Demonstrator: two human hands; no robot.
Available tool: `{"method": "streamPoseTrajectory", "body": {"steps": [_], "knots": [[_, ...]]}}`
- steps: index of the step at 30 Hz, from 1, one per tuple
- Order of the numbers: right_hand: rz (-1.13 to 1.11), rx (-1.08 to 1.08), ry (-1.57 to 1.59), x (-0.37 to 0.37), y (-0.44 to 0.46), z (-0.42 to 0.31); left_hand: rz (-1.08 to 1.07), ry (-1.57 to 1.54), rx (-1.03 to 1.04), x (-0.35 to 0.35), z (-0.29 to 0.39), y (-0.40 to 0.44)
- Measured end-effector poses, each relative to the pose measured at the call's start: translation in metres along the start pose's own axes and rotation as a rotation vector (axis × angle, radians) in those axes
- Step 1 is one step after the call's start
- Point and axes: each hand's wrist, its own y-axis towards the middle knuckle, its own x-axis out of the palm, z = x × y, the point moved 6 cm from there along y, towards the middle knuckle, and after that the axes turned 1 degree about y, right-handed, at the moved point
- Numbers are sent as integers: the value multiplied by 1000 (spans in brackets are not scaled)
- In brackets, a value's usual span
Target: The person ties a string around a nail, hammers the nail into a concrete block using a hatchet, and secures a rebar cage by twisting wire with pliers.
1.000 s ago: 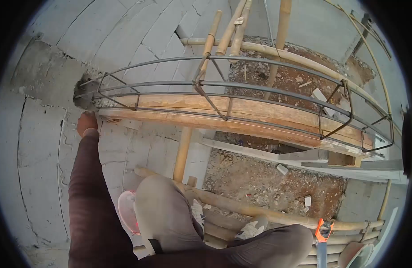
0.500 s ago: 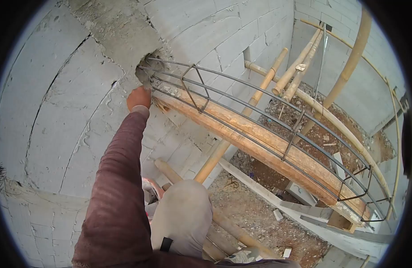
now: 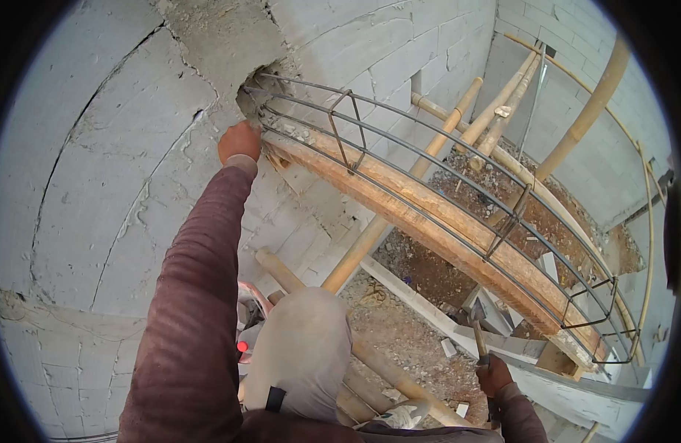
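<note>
My left hand [image 3: 239, 142] is closed against the grey block wall, at the lower edge of a broken hole [image 3: 250, 100]. Whatever its fingers hold, if anything, is hidden. Steel reinforcing bars [image 3: 346, 118], tied with bent stirrups, run out of this hole above a wooden formwork board [image 3: 399, 218]. Low on the right, my right hand [image 3: 494, 375] grips a hammer-like tool [image 3: 480, 336] by its dark handle. Its tan shaft points upward and ends in a grey, pointed head, whose exact kind is unclear.
Bamboo poles [image 3: 355, 255] cross beneath the formwork, and more poles [image 3: 584, 111] stand at the right. My knee [image 3: 300, 347] is raised below the beam. Far below lies rubble-strewn ground [image 3: 399, 325], beside a low block wall [image 3: 422, 299].
My right hand has come into view at the lower right with the tool. My left hand stays closed by the hole, while the view has shifted slightly.
</note>
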Motion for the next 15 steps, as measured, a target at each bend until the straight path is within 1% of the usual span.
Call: {"method": "streamPoseTrajectory", "body": {"steps": [2, 3, 4, 5, 6, 7, 8, 10, 11, 15], "knots": [[151, -205, -252, -3, 34, -69, -15, 10, 7, -2, 1, -1], [171, -254, -234, -4, 36, -123, -13, 5, 2, -4, 0, -1], [186, -371, -248, 5, 47, -164, -16, 3, 2, -4, 0, -3], [129, -460, -170, 14, 57, -210, -17, 0, 6, -6, 2, -2], [169, -602, -123, 23, 62, -254, -18, -1, 2, -5, 2, -2], [141, -631, -120, 33, 67, -295, -20, -4, -5, -4, 1, -2], [109, -658, -50, 47, 78, -327, -20, -6, -10, -4, 1, -1], [96, -722, 57, 64, 90, -388, -26, -5, -20, -6, 3, -1], [130, -751, 78, 67, 94, -412, -25, -6, -32, -6, 2, -1], [205, -828, 139, 73, 101, -474, -25, 7, -16, -5, 2, 0]]}}
